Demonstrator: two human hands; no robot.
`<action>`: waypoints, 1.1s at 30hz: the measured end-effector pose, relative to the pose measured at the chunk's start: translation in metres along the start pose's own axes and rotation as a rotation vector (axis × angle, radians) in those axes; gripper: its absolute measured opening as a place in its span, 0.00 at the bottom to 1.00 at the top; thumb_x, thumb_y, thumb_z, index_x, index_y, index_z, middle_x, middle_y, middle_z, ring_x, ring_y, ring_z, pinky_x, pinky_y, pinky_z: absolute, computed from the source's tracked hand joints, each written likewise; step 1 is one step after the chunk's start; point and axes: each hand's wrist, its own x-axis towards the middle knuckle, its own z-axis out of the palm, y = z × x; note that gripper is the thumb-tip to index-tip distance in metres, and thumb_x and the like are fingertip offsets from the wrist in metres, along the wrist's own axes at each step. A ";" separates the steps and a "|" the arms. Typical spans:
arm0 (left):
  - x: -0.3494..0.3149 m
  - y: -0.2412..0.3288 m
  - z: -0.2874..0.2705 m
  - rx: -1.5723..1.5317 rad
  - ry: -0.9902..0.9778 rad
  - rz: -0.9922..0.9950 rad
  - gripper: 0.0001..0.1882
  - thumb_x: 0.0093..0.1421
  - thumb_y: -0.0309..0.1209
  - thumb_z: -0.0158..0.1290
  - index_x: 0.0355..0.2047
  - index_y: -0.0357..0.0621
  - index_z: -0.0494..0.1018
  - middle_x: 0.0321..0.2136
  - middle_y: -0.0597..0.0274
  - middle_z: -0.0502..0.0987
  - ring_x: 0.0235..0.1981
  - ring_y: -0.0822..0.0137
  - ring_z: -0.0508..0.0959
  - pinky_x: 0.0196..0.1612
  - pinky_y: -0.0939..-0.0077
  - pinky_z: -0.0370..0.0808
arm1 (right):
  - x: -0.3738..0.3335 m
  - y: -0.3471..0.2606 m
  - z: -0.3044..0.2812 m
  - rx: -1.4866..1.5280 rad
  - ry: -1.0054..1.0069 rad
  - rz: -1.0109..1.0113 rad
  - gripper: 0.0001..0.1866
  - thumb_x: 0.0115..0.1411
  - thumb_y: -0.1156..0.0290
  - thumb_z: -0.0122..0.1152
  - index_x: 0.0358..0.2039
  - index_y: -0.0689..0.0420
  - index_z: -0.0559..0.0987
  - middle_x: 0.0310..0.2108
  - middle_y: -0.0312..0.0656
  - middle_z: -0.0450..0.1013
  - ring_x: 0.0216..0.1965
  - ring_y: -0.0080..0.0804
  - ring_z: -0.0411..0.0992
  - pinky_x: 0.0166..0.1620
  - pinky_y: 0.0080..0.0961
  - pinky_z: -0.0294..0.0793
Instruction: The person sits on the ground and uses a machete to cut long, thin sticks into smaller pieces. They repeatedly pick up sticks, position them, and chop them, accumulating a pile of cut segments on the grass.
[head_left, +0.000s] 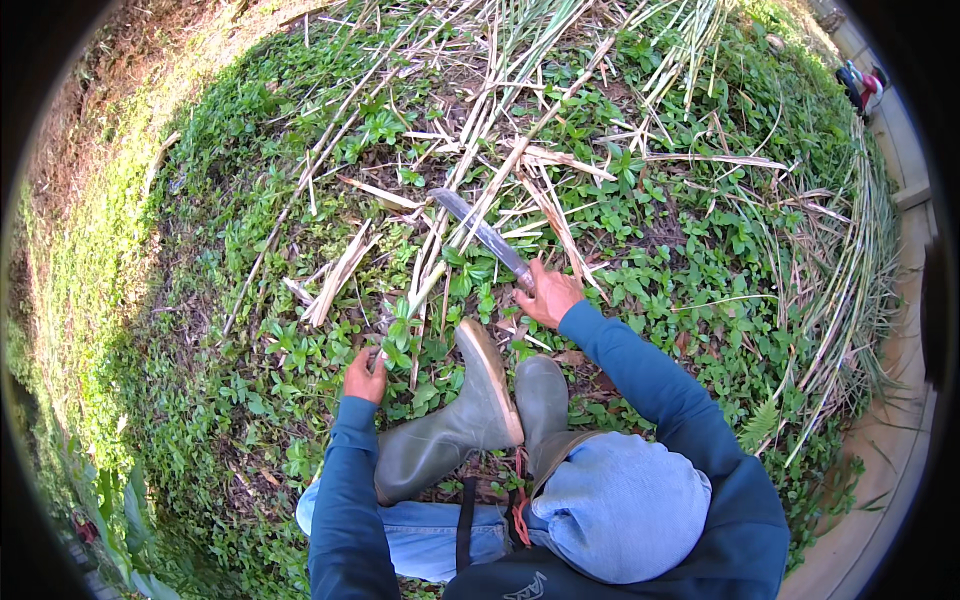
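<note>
My right hand (552, 295) is wrapped round the handle of a machete (485, 235). The long grey blade slants up and left over dry stalks, its tip among them. Lower left, my left hand (365, 378) is closed round the near end of a pale green stalk (428, 287); green leaves partly hide the stretch beside the fingers. That stalk slants up and right toward the strewn stems, left of the blade. Split dry stalk pieces (345, 272) lie on the low green plants beyond my left hand.
My legs are bent, with two olive rubber boots (440, 430) close in front of me. Long cut stems (530, 60) lie heaped ahead, and more (850, 260) are piled at right. A pale concrete edge (900, 400) curves along the right. Leafy ground cover (230, 330) spreads left.
</note>
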 end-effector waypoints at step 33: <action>-0.040 0.006 -0.054 0.126 -0.085 -0.094 0.16 0.59 0.37 0.54 0.36 0.34 0.77 0.20 0.56 0.77 0.22 0.65 0.75 0.31 0.70 0.72 | -0.039 0.010 -0.021 -0.253 -0.200 -0.160 0.16 0.50 0.61 0.59 0.35 0.58 0.73 0.25 0.56 0.75 0.28 0.55 0.74 0.36 0.49 0.73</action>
